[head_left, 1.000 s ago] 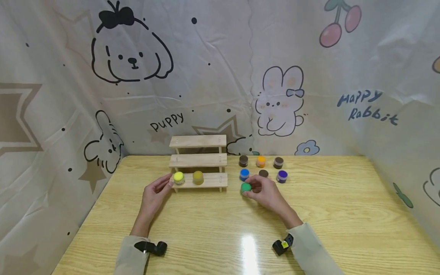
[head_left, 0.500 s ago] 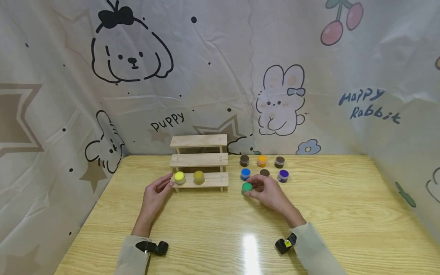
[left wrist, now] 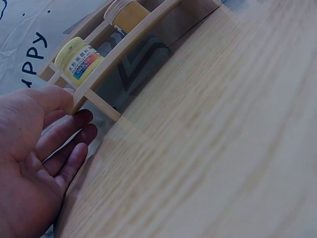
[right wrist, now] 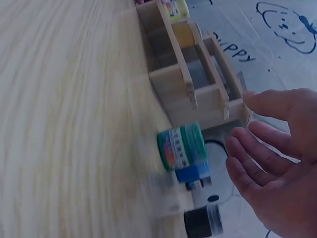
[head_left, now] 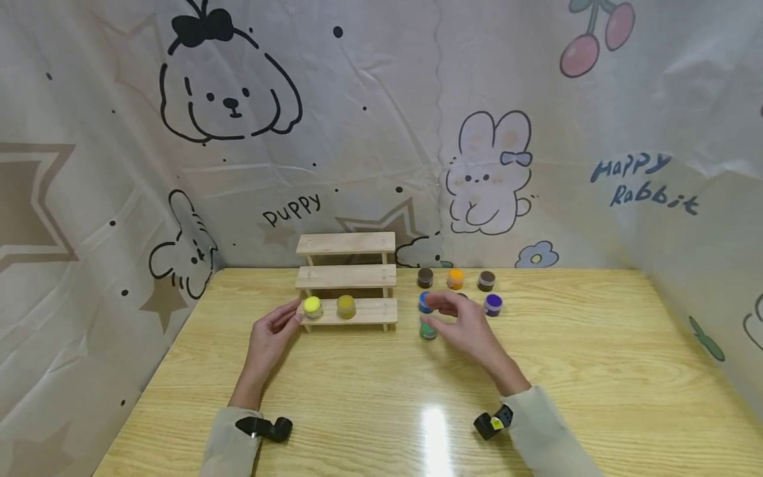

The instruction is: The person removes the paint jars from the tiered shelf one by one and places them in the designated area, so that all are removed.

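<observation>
At the left end of a three-step wooden display stand [head_left: 347, 276], my left hand [head_left: 271, 341] pinches the lowest step's corner between thumb and fingers. That step carries a bright yellow paint jar [head_left: 312, 305] and an ochre paint jar [head_left: 346, 306]; the yellow jar's printed label [left wrist: 81, 64] shows in the left wrist view. My right hand [head_left: 473, 334] hovers over a green paint jar [head_left: 428, 333], fingers spread and holding nothing. In the right wrist view the green jar [right wrist: 181, 146] stands upright on the table, apart from the fingers.
Right of the stand are a blue jar [head_left: 424, 301], a purple jar [head_left: 493, 305], an orange jar [head_left: 456, 278] and dark jars [head_left: 425, 277], one mostly hidden behind my right hand. A printed cloth [head_left: 381, 132] hangs along the table's [head_left: 357, 397] back edge.
My right hand has let go of the green jar and risen slightly, its fingers parting. The jar stays in its place. My left hand keeps its hold on the stand.
</observation>
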Available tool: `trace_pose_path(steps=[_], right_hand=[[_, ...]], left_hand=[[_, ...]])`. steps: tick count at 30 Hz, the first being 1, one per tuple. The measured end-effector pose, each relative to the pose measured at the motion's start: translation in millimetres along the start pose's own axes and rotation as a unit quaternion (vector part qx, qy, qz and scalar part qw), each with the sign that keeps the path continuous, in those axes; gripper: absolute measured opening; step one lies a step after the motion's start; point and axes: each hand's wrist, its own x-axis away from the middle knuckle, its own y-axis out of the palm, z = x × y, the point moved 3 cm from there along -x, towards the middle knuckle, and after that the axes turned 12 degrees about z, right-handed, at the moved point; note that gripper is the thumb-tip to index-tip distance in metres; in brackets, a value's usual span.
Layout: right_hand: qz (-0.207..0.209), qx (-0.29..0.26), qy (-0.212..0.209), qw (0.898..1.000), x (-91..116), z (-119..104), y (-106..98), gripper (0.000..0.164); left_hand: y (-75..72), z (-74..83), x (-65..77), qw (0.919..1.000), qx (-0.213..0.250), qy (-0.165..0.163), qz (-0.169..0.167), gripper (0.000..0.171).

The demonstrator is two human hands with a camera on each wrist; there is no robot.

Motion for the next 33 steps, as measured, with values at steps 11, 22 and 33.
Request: trace_pose_path(steps=[11,22,33], right_hand=[[-0.018,-0.021,-0.023,0.999,0.3,-16.5,21.3,0.039],[-0.026,-0.058,-0.026,0.998,-5.3,-28.2,54.6,0.038],[-0.027,-0.064,-0.050,0.996,-14.5,-45.1,78.6,0.035]], left_hand=[[0.9,-0.1,0.6,1.0000,-0.004,-0.008,0.000,0.041],[-1.0,0.0,0.9,0.9999,0.011,0.005,-0.001,0.039],[1.9,-1.0,0.5,0.9998,0.018,0.001,0.000,0.039]])
